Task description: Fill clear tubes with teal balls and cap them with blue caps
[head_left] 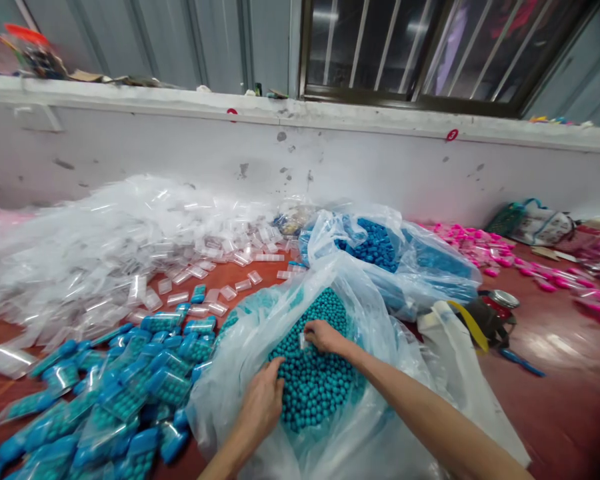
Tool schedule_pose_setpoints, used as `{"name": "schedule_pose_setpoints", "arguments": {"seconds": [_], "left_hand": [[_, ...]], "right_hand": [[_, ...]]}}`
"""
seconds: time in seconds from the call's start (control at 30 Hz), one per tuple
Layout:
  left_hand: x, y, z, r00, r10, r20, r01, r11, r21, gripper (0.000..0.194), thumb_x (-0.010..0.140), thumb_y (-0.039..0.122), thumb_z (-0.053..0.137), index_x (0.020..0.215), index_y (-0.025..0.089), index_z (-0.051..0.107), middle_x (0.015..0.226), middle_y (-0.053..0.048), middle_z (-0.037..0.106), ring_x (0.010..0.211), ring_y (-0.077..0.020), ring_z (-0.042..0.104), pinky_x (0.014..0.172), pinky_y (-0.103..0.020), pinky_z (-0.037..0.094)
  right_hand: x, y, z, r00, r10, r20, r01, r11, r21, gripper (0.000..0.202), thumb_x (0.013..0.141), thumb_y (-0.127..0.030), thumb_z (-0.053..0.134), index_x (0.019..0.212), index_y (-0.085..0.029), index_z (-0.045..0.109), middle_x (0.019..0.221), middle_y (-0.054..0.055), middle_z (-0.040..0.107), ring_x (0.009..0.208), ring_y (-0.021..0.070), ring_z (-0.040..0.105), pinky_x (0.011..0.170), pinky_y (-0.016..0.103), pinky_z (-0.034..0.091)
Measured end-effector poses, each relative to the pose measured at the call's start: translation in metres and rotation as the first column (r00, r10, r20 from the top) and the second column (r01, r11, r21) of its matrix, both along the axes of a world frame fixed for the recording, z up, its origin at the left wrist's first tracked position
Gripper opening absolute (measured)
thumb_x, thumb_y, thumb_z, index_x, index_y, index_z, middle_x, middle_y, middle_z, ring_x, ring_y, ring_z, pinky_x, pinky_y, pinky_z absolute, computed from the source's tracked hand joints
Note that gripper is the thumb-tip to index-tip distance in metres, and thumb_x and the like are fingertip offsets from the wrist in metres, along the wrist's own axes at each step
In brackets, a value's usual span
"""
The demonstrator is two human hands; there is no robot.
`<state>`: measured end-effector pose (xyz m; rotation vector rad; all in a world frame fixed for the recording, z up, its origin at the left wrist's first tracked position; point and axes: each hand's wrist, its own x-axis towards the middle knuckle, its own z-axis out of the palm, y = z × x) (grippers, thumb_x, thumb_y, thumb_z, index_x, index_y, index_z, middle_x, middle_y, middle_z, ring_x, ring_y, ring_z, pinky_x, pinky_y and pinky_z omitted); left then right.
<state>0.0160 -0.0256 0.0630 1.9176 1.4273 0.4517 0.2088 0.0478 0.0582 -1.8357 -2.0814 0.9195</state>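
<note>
A large clear plastic bag (pixel 240 373) stands open, full of small teal beads (pixel 315 393). Over the beads, my right hand (pixel 324 335) has its fingers closed round a small clear container (pixel 303 341). My left hand (pixel 264 393) is at the left side of the beads, fingers bent and slightly apart, with nothing visible in it. Left of the bag lies a pile of filled teal containers with blue caps (pixel 125 387). Behind them spreads a big heap of empty clear containers (pixel 130 233).
Behind the bead bag is another bag with blue caps (pixel 375 243). Pink pieces (pixel 480 247) lie at the right on the red table (pixel 560 400). Nearer are a white bag (pixel 460 373), a jar (pixel 503 300) and a blue tool (pixel 523 362). A white wall (pixel 205 150) rises behind.
</note>
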Motion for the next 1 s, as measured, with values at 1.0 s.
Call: {"name": "schedule_pose_setpoints", "arguments": {"seconds": [1.0], "left_hand": [[0.013, 0.043, -0.022, 0.887, -0.363, -0.284, 0.37, 0.928, -0.03, 0.015, 0.069, 0.015, 0.042, 0.056, 0.018, 0.049, 0.069, -0.013, 0.061, 0.073, -0.0261, 0.058, 0.075, -0.039, 0.043]], "right_hand": [[0.007, -0.031, -0.004, 0.938, -0.209, 0.278, 0.206, 0.978, 0.037, 0.031, 0.086, -0.026, 0.041, 0.108, -0.009, 0.053, 0.109, 0.023, 0.053, 0.091, 0.0294, 0.059, 0.072, 0.039, 0.045]]}}
